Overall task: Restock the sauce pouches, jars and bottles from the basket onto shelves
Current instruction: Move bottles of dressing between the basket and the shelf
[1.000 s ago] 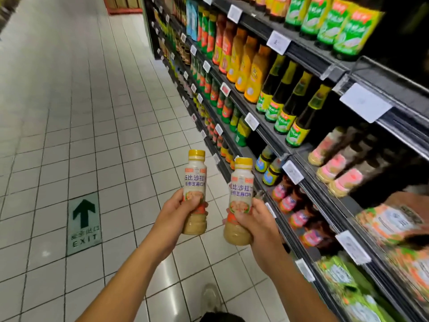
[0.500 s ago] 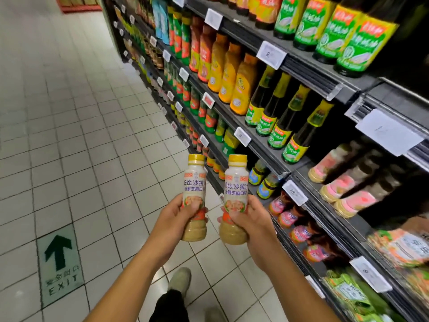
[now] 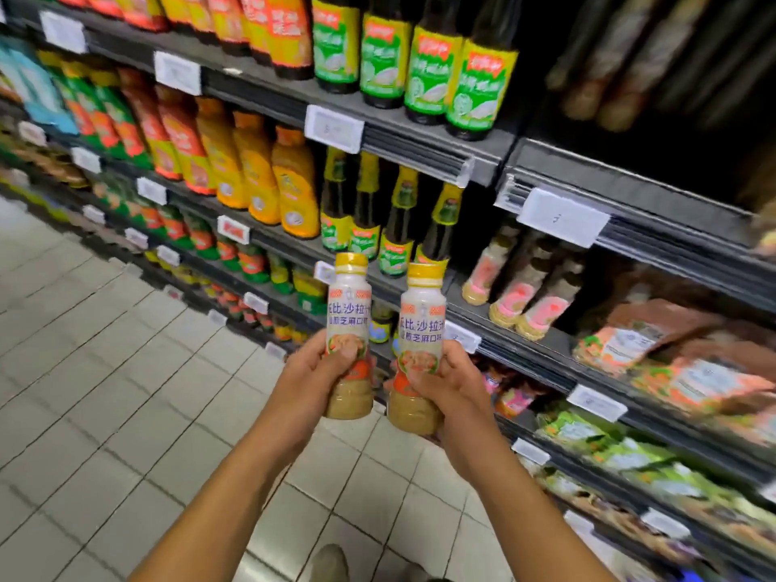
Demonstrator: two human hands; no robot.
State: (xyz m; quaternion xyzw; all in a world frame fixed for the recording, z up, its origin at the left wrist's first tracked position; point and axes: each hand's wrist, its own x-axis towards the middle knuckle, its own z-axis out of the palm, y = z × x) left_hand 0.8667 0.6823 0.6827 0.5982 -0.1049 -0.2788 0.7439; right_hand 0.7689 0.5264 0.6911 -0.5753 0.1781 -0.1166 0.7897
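Over the floor [image 3: 105, 371], by the shelves [image 3: 420, 136], head view: left bottle [image 3: 349, 304] and right bottle [image 3: 422, 312], two in all, upright, side by side, not touching.
Left hand [image 3: 313, 378]: fingers wrapped round the left bottle, low down.
Right hand [image 3: 449, 384]: fingers wrapped round the right bottle, low down.
Both bottles: yellow cap, white label, tan sauce at the bottom.
Top shelf: four tall dark bottles [image 3: 424, 65] with green labels.
Next shelf down: four slim dark bottles [image 3: 365, 220]; three orange bottles [image 3: 294, 186] left of them.
Right of the hands: three pink-label bottles [image 3: 516, 296], tilted.
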